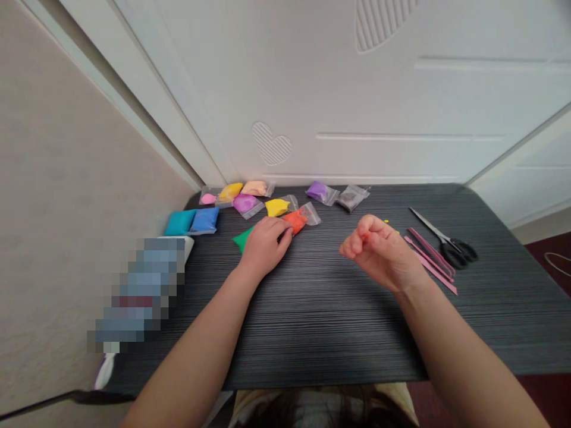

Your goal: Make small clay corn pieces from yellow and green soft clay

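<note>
My left hand [266,242] lies palm down over the packets, its thumb and fingertips closed at the near edge of a zip bag of orange-red modelling clay [295,220]. Under and beside that hand, a green clay packet [242,239] is partly hidden. Raised above the table on the right, my right hand [377,249] pinches a tiny piece of orange-red clay [366,236] between thumb and fingers. Just behind the left hand is a yellow clay bag [277,207]. Small yellow bits [386,222] show beyond the right hand.
Several other clay bags line the back, including a purple one [317,190] and a dark grey one [351,198]. Blue packets [205,220] sit at left near a blurred-out package [143,291]. Pink modelling tools [430,259] and black-handled scissors [455,249] lie at right.
</note>
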Demonstrator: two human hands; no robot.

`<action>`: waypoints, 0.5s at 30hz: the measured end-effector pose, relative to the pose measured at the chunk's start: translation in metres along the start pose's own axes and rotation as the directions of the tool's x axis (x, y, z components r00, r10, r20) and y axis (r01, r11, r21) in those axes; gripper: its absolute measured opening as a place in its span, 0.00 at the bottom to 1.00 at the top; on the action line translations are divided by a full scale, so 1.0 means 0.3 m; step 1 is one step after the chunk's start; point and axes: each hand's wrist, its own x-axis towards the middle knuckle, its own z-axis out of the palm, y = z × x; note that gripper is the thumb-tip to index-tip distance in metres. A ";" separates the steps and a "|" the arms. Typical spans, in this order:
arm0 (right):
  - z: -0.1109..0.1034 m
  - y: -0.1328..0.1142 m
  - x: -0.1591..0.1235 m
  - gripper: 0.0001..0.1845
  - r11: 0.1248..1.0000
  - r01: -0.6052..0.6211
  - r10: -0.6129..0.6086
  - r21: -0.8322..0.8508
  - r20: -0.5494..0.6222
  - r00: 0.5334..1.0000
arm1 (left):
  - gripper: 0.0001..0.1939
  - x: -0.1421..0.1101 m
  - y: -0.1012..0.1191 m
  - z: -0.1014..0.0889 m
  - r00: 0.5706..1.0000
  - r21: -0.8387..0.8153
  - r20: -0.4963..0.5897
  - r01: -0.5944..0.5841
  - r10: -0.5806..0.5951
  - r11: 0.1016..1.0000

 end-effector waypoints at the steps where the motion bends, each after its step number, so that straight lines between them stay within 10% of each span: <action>1: 0.000 0.002 0.002 0.11 0.999 0.013 -0.013 -0.031 -0.002 1.000 | 0.10 0.000 0.002 -0.002 1.000 -0.013 -0.009 0.008 -0.008 1.000; 7: 0.006 0.040 0.009 0.09 0.921 0.078 -0.112 -0.380 -0.066 0.992 | 0.13 0.012 0.092 -0.026 0.944 -0.508 -0.131 0.197 -0.302 0.838; 10: 0.028 0.062 0.014 0.07 0.792 0.130 -0.213 -0.596 -0.069 0.975 | 0.24 0.042 0.181 -0.034 0.871 -0.950 0.130 0.245 -0.473 0.191; 12: 0.053 0.057 0.024 0.05 0.703 0.214 -0.290 -0.679 0.002 0.957 | 0.29 0.076 0.237 -0.046 0.872 -0.942 0.323 0.259 -0.368 -0.213; 15: 0.099 0.003 0.050 0.05 0.522 0.327 -0.348 -0.788 0.153 0.925 | 0.31 0.142 0.303 -0.085 0.894 -0.863 0.359 0.208 -0.269 -0.460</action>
